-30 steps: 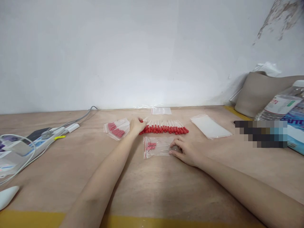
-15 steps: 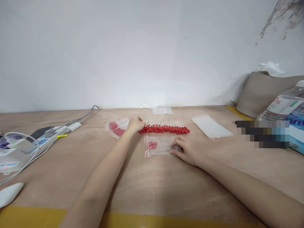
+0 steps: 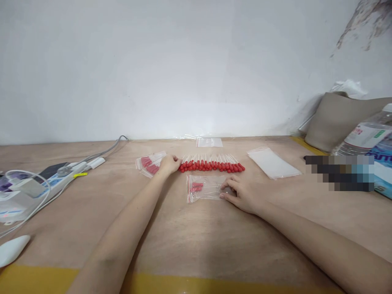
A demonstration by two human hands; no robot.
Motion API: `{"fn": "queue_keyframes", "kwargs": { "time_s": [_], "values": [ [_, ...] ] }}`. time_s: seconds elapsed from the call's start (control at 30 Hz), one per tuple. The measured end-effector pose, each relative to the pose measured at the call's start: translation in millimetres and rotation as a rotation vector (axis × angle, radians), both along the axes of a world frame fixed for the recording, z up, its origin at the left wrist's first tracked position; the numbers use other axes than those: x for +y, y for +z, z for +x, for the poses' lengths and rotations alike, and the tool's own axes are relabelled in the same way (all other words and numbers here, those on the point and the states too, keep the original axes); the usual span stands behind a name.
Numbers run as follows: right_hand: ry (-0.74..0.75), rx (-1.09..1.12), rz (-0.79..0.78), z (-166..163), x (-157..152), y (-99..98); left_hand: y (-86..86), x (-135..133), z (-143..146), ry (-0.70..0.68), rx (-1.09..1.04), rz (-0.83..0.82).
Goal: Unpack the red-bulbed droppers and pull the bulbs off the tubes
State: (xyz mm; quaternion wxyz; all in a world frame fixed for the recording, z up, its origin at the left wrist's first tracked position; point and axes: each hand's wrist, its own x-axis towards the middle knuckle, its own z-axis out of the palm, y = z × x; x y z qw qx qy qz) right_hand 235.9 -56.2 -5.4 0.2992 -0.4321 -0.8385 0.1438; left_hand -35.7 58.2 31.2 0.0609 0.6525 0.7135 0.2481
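Two or so red-tipped sticks (image 3: 196, 187) lie in a clear zip bag (image 3: 211, 193), long axis L–R, red ends & zip strip L. Bag's nearer R hand (image 3: 229, 190), thumb & fingers apart on its R end. Beyond bag: stick row (image 3: 211, 165), red ends near, pale shafts twd. wall (image 3: 183, 73). L hand (image 3: 174, 162) at row's L end; can't tell if gripping. Filled bags (image 3: 149, 162) just L; bag stack (image 3: 273, 163) R of row.

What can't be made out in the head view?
Head view:
Clear bag: right end, behind the right hand.
Left hand: whether it holds anything; its own back blocks view.
Red-tipped sticks: exact count; small, overlapping.
White object: left end, cut off by the picture edge.
Dark patch: pixelated over.
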Motion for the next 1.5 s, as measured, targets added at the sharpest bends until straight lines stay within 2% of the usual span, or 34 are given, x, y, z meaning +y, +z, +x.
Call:
{"fn": "queue_keyframes", "kwargs": {
  "time_s": [0.1, 0.2, 0.23, 0.3, 0.43, 0.5, 0.57, 0.77, 0.93, 1.13, 1.33, 1.43, 1.5],
  "values": [
    [0.004, 0.012, -0.008, 0, 0, -0.3, -1.1, -10, 1, -0.026, 0.011, 0.082],
    [-0.006, 0.010, -0.011, 0, 0, -1.4, -10.1, -34, -1, -0.062, 0.008, 0.210],
    [-0.007, 0.009, -0.010, 0, 0, -1.7, -14.3, -44, -2, -0.090, -0.002, 0.250],
    [-0.003, 0.012, -0.010, 0, 0, -2.0, -22.2, -67, -3, -0.242, -0.067, 0.325],
    [-0.009, 0.013, -0.023, -1, 0, -1.4, -24.7, -101, 1, -0.583, -0.148, 0.290],
    [-0.006, 0.016, -0.021, -1, 0, -1.1, -20.3, -107, 7, -0.682, -0.161, 0.229],
    [0.001, 0.022, -0.019, -1, 0, -1.3, -16.8, -108, 12, -0.722, -0.152, 0.141],
    [0.029, 0.031, -0.023, 0, 2, -3.0, -26.0, -101, 15, -0.713, -0.155, 0.012],
    [0.025, 0.020, -0.015, 0, 1, -1.4, -32.1, -103, 13, -0.746, -0.229, 0.060],
    [0.031, 0.014, -0.006, 1, 1, -0.8, -28.2, -101, 3, -0.735, -0.630, 0.050],
    [0.026, 0.020, -0.021, 1, 2, -3.0, -29.7, -97, -1, -0.666, -0.767, -0.138],
    [0.028, 0.018, -0.029, 1, 2, -3.1, -23.7, -92, -6, -0.571, -0.826, -0.118],
    [0.026, 0.018, -0.036, 0, 1, -2.6, -8.9, -88, -18, -0.505, -0.789, -0.077]
  ]
}}
